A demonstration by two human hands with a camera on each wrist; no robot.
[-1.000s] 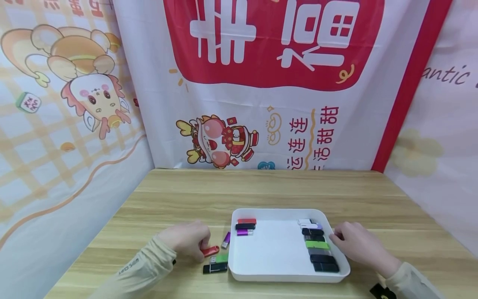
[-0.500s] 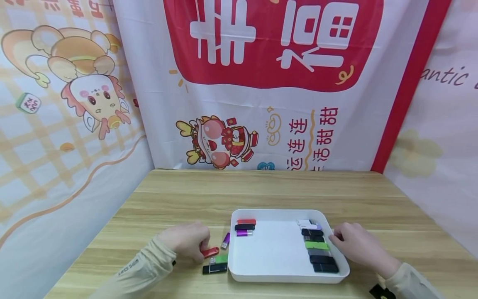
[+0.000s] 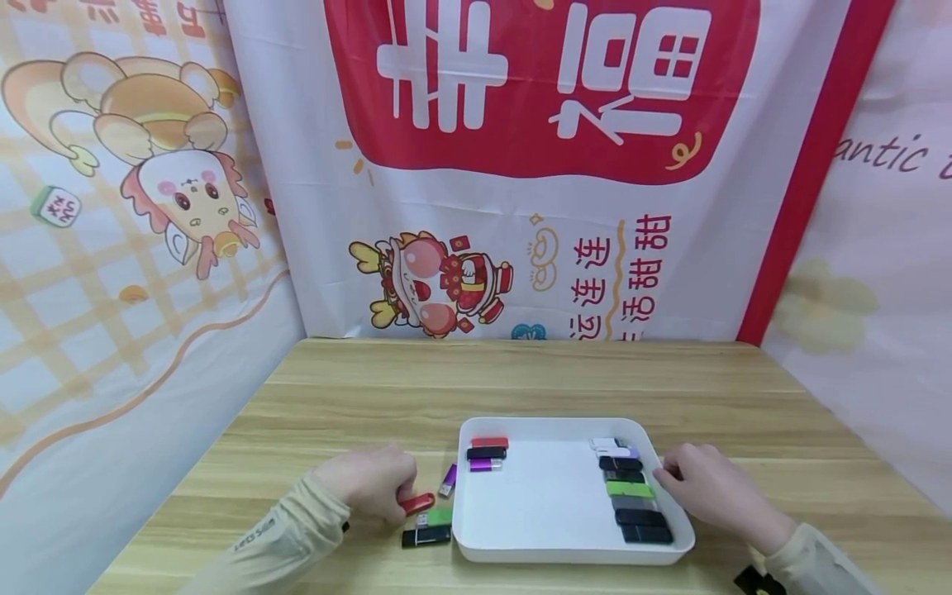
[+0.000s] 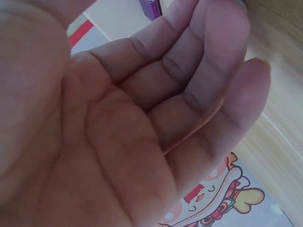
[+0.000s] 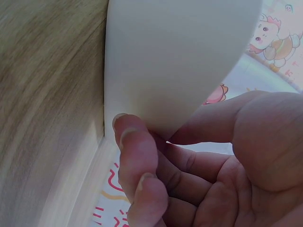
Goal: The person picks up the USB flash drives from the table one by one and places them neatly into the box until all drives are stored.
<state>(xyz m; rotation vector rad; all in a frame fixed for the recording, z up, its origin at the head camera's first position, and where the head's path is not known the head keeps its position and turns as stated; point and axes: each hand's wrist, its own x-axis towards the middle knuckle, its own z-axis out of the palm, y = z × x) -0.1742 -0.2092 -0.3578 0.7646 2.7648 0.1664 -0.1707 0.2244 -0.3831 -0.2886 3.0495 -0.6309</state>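
At the left of the white tray point(image 3: 550, 506), my left hand point(image 3: 370, 483) pinches one end of a red USB stick point(image 3: 419, 503) at the tabletop. The left wrist view shows the palm and bent fingers point(image 4: 156, 90); the stick is hidden there. Close by lie a purple USB stick point(image 3: 448, 480), a green one point(image 3: 439, 517) and a black one point(image 3: 426, 536). My right hand point(image 3: 710, 489) grips the tray's right side. In the right wrist view, the thumb is over the rim and fingertips touch the outer wall point(image 5: 170, 61).
Inside the tray, a short column at the left has a red stick point(image 3: 490, 443), a black one point(image 3: 487, 453) and a purple one point(image 3: 485, 465). Several more sticks, including a green one point(image 3: 630, 489), line its right side. A printed cloth point(image 3: 550, 273) hangs behind the wooden table point(image 3: 357, 388).
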